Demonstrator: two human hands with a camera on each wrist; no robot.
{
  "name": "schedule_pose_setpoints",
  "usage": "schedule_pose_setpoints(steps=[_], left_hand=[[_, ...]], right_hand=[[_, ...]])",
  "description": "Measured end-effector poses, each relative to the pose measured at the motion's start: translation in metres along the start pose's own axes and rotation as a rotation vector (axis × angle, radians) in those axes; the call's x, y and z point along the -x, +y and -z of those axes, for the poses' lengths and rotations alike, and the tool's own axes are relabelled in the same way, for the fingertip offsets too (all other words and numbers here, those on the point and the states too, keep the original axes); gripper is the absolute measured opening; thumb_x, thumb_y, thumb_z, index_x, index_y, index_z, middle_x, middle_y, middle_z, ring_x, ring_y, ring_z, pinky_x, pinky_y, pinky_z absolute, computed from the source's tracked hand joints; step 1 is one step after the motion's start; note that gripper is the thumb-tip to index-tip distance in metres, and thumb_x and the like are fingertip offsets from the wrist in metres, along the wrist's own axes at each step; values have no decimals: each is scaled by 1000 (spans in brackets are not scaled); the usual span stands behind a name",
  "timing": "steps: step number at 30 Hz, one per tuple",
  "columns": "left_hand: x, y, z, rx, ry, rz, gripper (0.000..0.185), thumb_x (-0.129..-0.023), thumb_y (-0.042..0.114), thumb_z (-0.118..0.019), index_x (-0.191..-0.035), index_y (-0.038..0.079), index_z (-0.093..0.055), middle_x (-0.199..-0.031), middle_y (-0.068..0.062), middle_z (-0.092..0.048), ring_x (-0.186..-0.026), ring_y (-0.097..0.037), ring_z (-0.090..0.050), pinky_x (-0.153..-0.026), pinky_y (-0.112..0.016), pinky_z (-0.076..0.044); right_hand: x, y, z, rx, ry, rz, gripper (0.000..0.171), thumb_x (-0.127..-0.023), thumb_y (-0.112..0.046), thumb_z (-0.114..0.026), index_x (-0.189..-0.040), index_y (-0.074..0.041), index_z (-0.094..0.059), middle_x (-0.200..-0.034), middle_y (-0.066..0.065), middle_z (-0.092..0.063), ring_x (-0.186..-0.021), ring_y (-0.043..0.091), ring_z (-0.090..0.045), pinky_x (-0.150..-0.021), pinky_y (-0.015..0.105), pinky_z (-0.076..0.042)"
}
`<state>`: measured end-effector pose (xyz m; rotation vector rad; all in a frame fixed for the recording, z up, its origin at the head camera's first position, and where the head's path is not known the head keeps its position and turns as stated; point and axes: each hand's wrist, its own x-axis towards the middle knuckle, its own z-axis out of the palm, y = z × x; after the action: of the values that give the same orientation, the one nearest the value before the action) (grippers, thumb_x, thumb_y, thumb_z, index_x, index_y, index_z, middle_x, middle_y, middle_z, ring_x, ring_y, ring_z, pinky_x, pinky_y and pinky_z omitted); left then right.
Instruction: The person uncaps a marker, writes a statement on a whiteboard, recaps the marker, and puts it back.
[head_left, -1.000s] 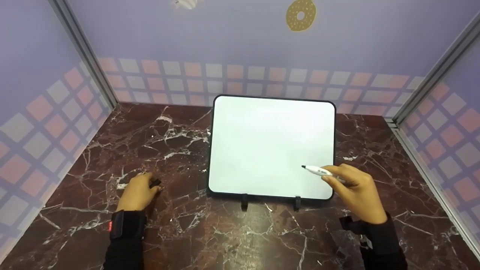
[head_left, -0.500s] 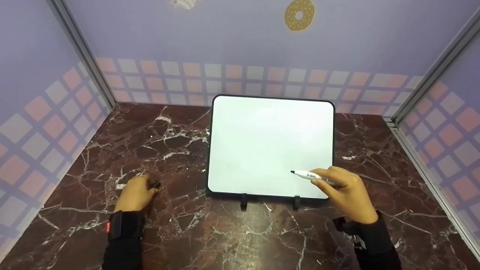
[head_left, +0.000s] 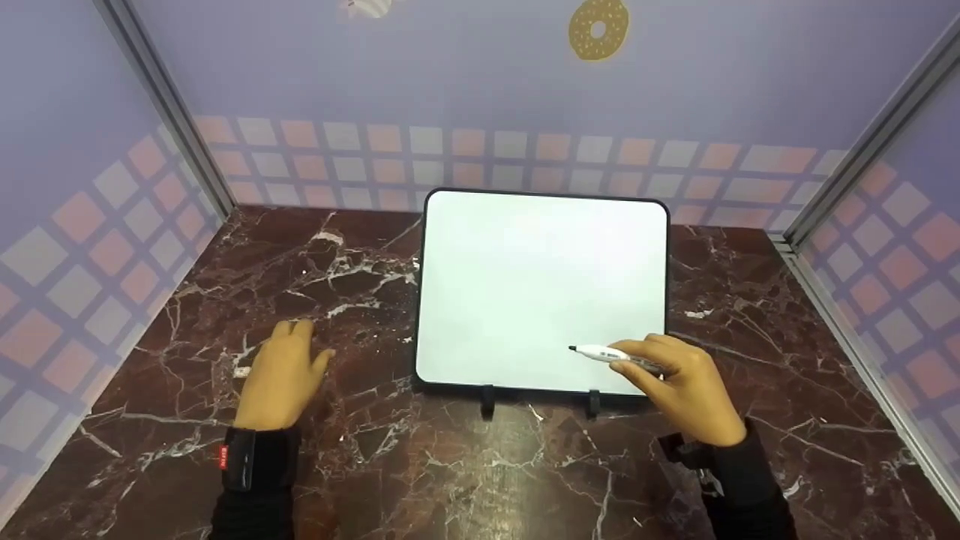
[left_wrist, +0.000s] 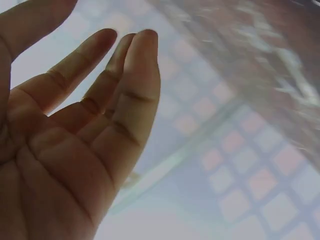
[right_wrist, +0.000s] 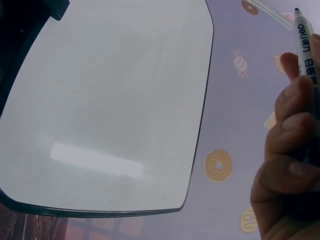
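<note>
My right hand (head_left: 679,382) pinches an uncapped white whiteboard marker (head_left: 600,352) between thumb and fingers, its black tip pointing left across the board's lower right part in the head view. The right wrist view shows the marker (right_wrist: 303,40) with dark lettering on its barrel. Behind it a blank whiteboard (head_left: 540,292) with a thin black frame leans upright on two black feet. Over the left side of the table, my left hand (head_left: 277,379) has its fingers extended and thumb spread. From the left wrist, the palm (left_wrist: 55,170) shows bare, holding nothing.
The dark red marbled table (head_left: 480,472) is bounded by a lilac back wall (head_left: 480,75) with pink and white squares. Side panels with metal posts (head_left: 169,112) stand left and right.
My right hand has moved left with the marker. The left hand, earlier pinching a small black piece, has opened its fingers and reached slightly forward; that piece is out of sight now.
</note>
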<state>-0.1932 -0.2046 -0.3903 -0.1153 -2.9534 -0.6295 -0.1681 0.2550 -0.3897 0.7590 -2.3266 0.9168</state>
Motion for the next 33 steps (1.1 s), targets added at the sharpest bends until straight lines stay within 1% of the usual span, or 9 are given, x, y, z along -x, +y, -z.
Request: schedule_pose_setpoints(steps=[3,6,10,15,17,19,22,29,33], left_hand=[[4,25,4,41,24,-71,55,-93,20,-66,-135,-9,-46,-130,-32,-51,-117,-47,-54,-101,-59,-45],[11,51,4,75,28,-149,60,-90,23,-69,-138,-4,-46,-137,-27,-50,-124,-41,-52,-106,-55,-44],[23,85,-1,57,86,-320,69,-82,28,-75,-139,2,-47,-142,-20,-50,-129,-34,-50,-110,-47,-42],[29,121,-20,-22,200,-580,73,-76,33,-79,-137,4,-50,-138,-15,-54,-128,-27,-53,-112,-39,-42],[29,134,-29,-33,207,-663,73,-76,35,-78,-136,4,-50,-137,-14,-55,-127,-26,-53,-112,-37,-42],[30,145,-39,-35,197,-722,74,-77,36,-78,-137,5,-49,-137,-13,-55,-128,-26,-53,-113,-37,-41],[31,158,-49,-59,193,-762,77,-79,39,-76,-141,6,-45,-140,-13,-53,-131,-28,-51,-114,-39,-39],[30,177,-63,-162,189,-785,99,-77,47,-78,-154,11,-27,-152,-12,-39,-137,-31,-43,-115,-41,-38],[28,182,-73,-211,217,-794,93,-79,50,-76,-152,12,-32,-146,-9,-47,-131,-27,-50,-109,-38,-45]], right_hand=[[0,-1,-1,-8,-8,-2,33,-79,-3,-78,-106,-22,-76,-69,-14,-50,-59,0,-35,-53,18,-29],[-2,-3,-5,-11,-28,-6,31,-80,-5,-78,-106,-22,-76,-70,-15,-50,-59,-1,-35,-53,17,-30],[-3,-4,-10,-3,-59,-23,28,-81,-9,-78,-104,-24,-76,-70,-16,-50,-58,-1,-36,-53,15,-32],[-2,-7,-14,4,-90,-43,25,-81,-11,-78,-103,-24,-77,-70,-18,-51,-59,-2,-38,-53,17,-34],[-1,-8,-16,3,-103,-47,25,-82,-11,-78,-103,-24,-77,-71,-18,-53,-59,-2,-39,-53,17,-35],[-1,-9,-18,7,-111,-43,24,-81,-11,-78,-103,-23,-77,-71,-18,-54,-60,-3,-40,-54,18,-36],[-1,-11,-22,1,-120,-34,24,-81,-11,-79,-102,-21,-77,-72,-18,-57,-61,-3,-42,-55,18,-39],[0,-15,-31,-23,-145,-5,22,-82,-13,-77,-104,-19,-76,-75,-14,-62,-63,-2,-47,-57,20,-44],[0,-17,-38,14,-165,5,21,-82,-14,-78,-102,-18,-76,-76,-13,-63,-64,-3,-48,-59,20,-46]])
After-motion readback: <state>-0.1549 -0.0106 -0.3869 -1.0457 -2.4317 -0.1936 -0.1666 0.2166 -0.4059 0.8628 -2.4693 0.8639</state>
